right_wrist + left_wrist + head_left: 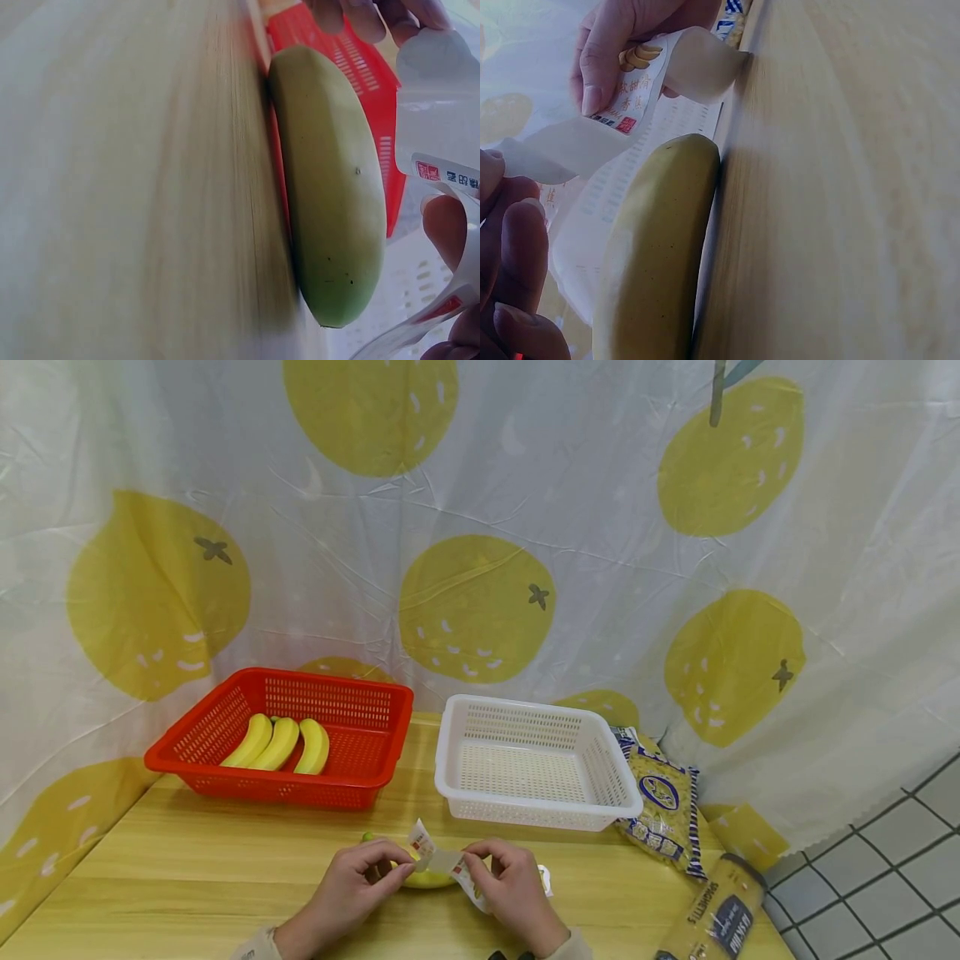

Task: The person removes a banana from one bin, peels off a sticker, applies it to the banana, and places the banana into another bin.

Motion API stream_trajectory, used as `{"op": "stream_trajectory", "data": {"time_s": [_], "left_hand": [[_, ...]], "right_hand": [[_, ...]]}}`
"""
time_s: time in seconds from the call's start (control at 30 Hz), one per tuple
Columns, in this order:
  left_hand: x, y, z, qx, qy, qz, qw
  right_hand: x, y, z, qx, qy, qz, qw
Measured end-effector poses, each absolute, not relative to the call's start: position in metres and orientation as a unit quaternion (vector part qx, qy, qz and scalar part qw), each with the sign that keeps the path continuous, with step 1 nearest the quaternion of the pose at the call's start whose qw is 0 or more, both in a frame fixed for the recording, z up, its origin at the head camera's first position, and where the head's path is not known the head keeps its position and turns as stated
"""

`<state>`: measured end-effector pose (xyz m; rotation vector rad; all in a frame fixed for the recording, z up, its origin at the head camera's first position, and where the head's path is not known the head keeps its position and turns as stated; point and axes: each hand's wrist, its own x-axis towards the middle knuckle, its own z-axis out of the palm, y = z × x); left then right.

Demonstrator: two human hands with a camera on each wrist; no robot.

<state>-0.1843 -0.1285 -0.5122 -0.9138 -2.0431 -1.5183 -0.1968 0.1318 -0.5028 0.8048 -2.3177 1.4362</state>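
Observation:
A strip of printed stickers point(465, 878) on pale backing stretches between my two hands. My left hand point(348, 883) pinches its left end between thumb and finger. The right hand point(513, 887) holds the strip further along, and a loose length curls down below those fingers. In the left wrist view, a sticker point(634, 82) shows a picture of bananas and red characters. A yellow banana point(429, 881) with a greenish end lies on the table just behind the strip, which partly covers it in the head view. Neither hand touches the banana point(330, 180).
At the back left, a red basket point(281, 783) holds 3 bananas point(276, 745). A white basket point(525, 808) stands right of it. Beside that lean a bag of pasta point(660, 806) and a spaghetti pack point(712, 910). A fruit-print curtain point(585, 610) hangs behind the wooden table point(187, 877).

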Motion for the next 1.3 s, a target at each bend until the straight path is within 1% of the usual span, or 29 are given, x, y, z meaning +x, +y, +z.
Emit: {"op": "stream_trajectory", "data": {"time_s": [0.13,0.3,0.53,0.9,1.17,1.3], "left_hand": [[-0.1839,-0.1287,-0.5119,-0.321,-0.744,-0.546,0.212],[-0.1831,-0.1292,-0.5117,-0.301,-0.754,-0.549,0.2],[-0.1841,-0.1284,-0.5132,-0.326,-0.74,-0.546,0.219],[-0.1847,-0.1288,-0.514,-0.326,-0.741,-0.545,0.218],[-0.1847,-0.1293,-0.5151,-0.326,-0.741,-0.543,0.223],[-0.1858,-0.1291,-0.5148,-0.327,-0.74,-0.541,0.227]], "right_hand": [[-0.1977,0.1322,-0.5028,0.267,-0.809,0.504,0.139],[-0.1983,0.133,-0.5032,0.264,-0.81,0.504,0.14],[-0.1981,0.1334,-0.5023,0.261,-0.811,0.504,0.142],[-0.1988,0.135,-0.502,0.242,-0.816,0.507,0.136],[-0.2006,0.1354,-0.5037,0.26,-0.809,0.505,0.154],[-0.2007,0.136,-0.5032,0.251,-0.81,0.506,0.155]]}}
